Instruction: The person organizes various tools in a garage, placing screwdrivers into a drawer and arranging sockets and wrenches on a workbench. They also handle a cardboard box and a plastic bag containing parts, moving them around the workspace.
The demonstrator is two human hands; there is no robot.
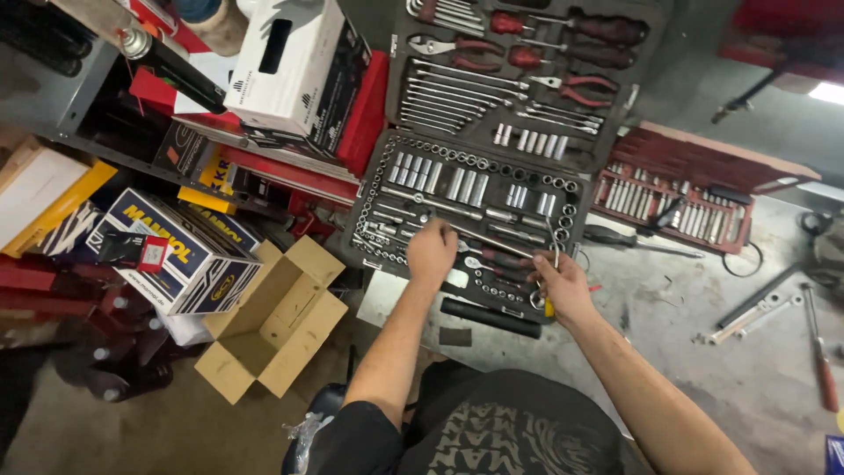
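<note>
Near the middle of the frame, the person is reaching both bare arms forward over an open black socket set case (466, 207) that is lying on a grey concrete floor (756, 378). The left hand (431, 251) is resting knuckles up on the lower tray of the case, its fingers curled down among the long ratchet handles and extension bars; whether they are pinching anything cannot be told, since the back of the hand is hiding the fingertips. The right hand (563, 286), just right of centre, is closing around a small metal wrench (552, 255) that is sticking up out of the fist, with a bit of yellow showing below the palm.

The upper tray of the case (519, 70), at the top centre, is holding combination wrenches, pliers and red-handled screwdrivers. A second, red-lined socket case (677, 198) is lying open to the right, a dark screwdriver (633, 239) just below it. Loose wrenches (747, 318) and another red-handled tool (822, 365) are lying on the floor at the right edge. At the lower left an open, empty cardboard box (272, 321) is sitting beside a blue and white carton (180, 251), and a white box (294, 75) is resting on red shelving at the upper left.
</note>
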